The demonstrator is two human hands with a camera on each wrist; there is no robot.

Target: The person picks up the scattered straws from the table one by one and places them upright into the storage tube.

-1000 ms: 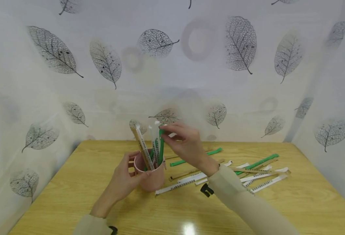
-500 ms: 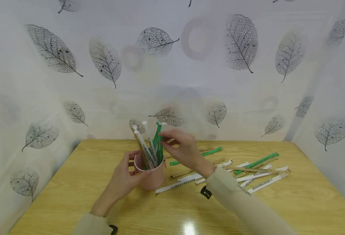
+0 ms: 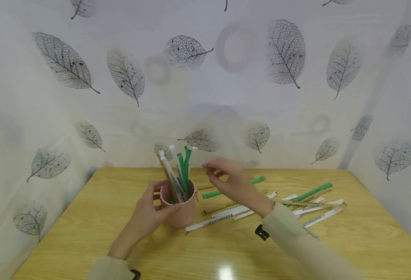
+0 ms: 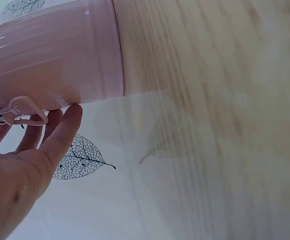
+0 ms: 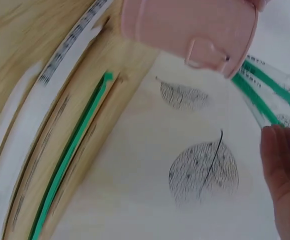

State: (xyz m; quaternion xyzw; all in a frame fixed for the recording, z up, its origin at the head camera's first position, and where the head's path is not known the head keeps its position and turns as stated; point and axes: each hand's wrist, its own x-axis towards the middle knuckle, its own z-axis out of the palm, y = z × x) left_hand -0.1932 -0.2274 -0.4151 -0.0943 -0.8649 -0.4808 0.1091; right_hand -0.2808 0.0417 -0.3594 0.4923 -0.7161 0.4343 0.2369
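My left hand (image 3: 144, 216) holds a pink cup (image 3: 181, 217) that stands on the table, fingers behind and thumb across the near side. A small loop handle (image 4: 27, 107) shows on the cup in the left wrist view. Paper-wrapped straws lean inside it: brown ones (image 3: 164, 167) and white ones (image 3: 172, 179) to the left, green straws (image 3: 186, 163) towards the middle. Just right of their tops, my right hand (image 3: 231, 182) is raised with fingers loosely bent and nothing between them. In the right wrist view its fingertips overlap the end of a green straw (image 5: 257, 100).
Loose wrapped straws lie across the wooden table (image 3: 191, 252) right of the cup: white ones (image 3: 209, 223), a green one (image 3: 314, 190) and a brown one (image 3: 296, 202), partly crossed. Some pass beneath my right forearm. A leaf-print curtain (image 3: 205, 93) rises behind and at both sides.
My right hand has let go of a green straw, which now leans in the cup with the others, and has moved away to the right. My left hand keeps its grip.
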